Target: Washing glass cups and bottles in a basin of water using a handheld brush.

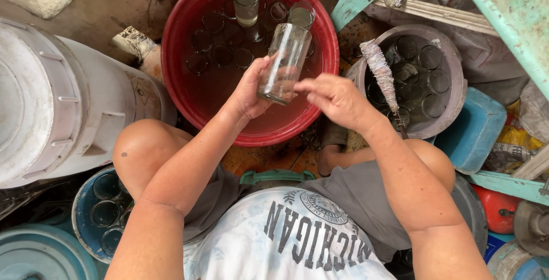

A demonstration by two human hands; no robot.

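The left hand [250, 88] is wrapped around a clear drinking glass [284, 62], which leans toward one o'clock. The right hand [334, 97], fingers loosely curled and empty, sits just beside its bottom end at three o'clock.

A clear, straight-sided drinking glass [283, 62] is held up over the red basin [183, 68], tilted so its mouth points toward one o'clock and its base toward seven. It is wet and empty, with brownish water showing through its walls. The left hand [251, 88] grips its lower half from the nine o'clock side; the right hand [334, 98] touches the base edge from three o'clock.
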